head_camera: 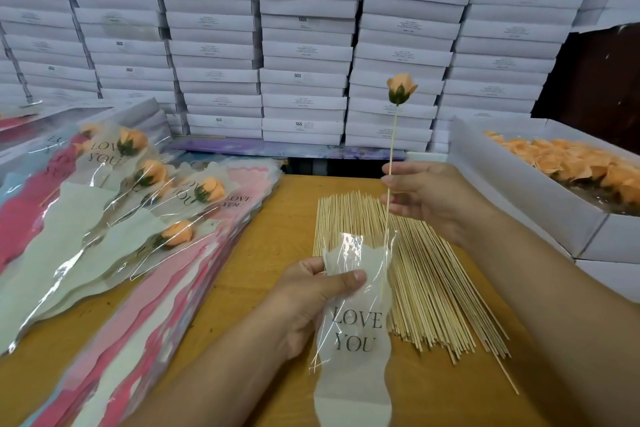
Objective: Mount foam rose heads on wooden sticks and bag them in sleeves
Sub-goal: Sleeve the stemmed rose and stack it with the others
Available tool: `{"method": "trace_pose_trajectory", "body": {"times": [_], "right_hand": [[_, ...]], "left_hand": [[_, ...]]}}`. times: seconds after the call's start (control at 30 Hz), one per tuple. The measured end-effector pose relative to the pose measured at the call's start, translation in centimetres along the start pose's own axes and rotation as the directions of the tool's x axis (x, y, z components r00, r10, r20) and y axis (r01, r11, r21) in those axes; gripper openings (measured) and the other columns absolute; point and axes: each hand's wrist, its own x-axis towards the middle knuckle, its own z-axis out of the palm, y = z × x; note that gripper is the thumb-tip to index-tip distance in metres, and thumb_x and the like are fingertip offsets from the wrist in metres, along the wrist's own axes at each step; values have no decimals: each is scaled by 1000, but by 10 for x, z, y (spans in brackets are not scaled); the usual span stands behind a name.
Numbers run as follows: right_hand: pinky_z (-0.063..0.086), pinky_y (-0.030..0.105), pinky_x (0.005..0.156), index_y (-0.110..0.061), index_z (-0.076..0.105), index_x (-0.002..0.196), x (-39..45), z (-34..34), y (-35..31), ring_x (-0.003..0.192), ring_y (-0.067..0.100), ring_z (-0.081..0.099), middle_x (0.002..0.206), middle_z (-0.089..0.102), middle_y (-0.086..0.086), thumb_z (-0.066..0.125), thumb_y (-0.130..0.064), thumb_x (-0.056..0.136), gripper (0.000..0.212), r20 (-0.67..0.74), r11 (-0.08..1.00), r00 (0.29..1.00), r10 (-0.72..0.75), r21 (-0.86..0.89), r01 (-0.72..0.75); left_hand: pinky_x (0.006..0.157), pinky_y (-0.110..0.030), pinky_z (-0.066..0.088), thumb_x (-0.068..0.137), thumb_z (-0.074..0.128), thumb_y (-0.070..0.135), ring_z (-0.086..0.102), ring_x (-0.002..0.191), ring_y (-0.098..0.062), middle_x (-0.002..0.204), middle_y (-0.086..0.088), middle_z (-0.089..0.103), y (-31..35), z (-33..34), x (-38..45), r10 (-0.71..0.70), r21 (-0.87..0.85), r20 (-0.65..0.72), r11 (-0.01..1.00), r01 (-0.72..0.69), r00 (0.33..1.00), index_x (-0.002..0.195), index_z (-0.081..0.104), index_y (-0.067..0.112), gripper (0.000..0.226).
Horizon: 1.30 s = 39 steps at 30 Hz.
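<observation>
Wooden table (298, 194), yellow-brown top. Behind it, a wall of stacked flat white boxes (304, 45), some printed "SGS". Dark brown panel (595, 80) at far right. Even, soft light throughout.

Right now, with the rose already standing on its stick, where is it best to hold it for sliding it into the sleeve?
Probably the bare stick at mid-length, pinched from the right side, as the right hand does. The rose head is on top and looks soft, and the lower end has entered the sleeve mouth, which the left hand holds, so the middle is the free part.
</observation>
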Motion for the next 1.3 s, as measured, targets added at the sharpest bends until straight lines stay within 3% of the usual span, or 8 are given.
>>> {"method": "trace_pose_trajectory", "body": {"times": [0.2,0.33,0.47,0.57,0.7,0.83,1.03,1.3], "right_hand": [[57,22,55,-8,70,95,-7,10,16,68,15,74,74,76,5,76,-3,82,15,60,999,998,21,-47,-19],[57,30,76,-12,73,96,-9,11,25,78,14,73,84,78,2,78,-11,81,16,87,991,995,38,-135,-26],[51,21,63,-12,73,99,-14,14,29,75,11,71,86,78,2,80,-14,78,22,128,992,990,66,-120,-50],[45,27,67,-14,74,100,-18,13,31,68,7,70,86,78,1,80,-16,79,21,149,982,987,66,-183,-38],[58,29,66,-10,72,100,-14,12,23,69,11,71,83,77,2,77,-16,85,16,125,991,992,26,-136,-9],[56,23,62,-7,73,100,-10,11,17,70,13,70,84,76,7,76,-15,86,16,100,992,995,-7,-126,20],[52,30,71,-16,79,90,-17,14,27,73,12,70,83,77,3,80,-26,80,14,210,960,977,31,-279,29],[58,30,67,-9,76,94,-15,10,20,70,17,69,85,76,10,78,-24,83,19,227,964,972,65,-264,-3]], "left_hand": [[95,-53,55,67,85,12,71,103,-39,109,-22,74,2,0,1,-12,-63,17,998,13,1000,126,58,0,66],[78,-47,62,75,80,12,73,96,-37,105,-23,74,3,1,0,-2,-98,69,995,9,998,120,61,0,51],[77,-45,62,75,81,8,74,91,-37,104,-23,74,3,1,0,28,-69,67,997,-23,997,122,61,-3,52],[80,-46,61,69,85,8,73,93,-37,105,-23,74,0,1,1,28,-67,73,997,-23,997,123,59,-3,62],[80,-47,60,51,94,13,73,94,-36,109,-23,73,-3,2,2,28,-84,38,996,-25,999,126,51,3,86],[75,-45,61,61,89,10,74,93,-37,106,-24,74,-3,3,1,14,-84,81,996,-7,997,126,54,-3,75],[101,-61,49,61,92,11,66,111,-43,114,-26,71,4,1,-2,45,-88,67,995,-39,997,133,52,-4,84],[97,-55,54,62,90,9,70,104,-37,109,-24,73,1,-2,0,53,-105,108,994,-41,993,125,58,-4,71]]}}
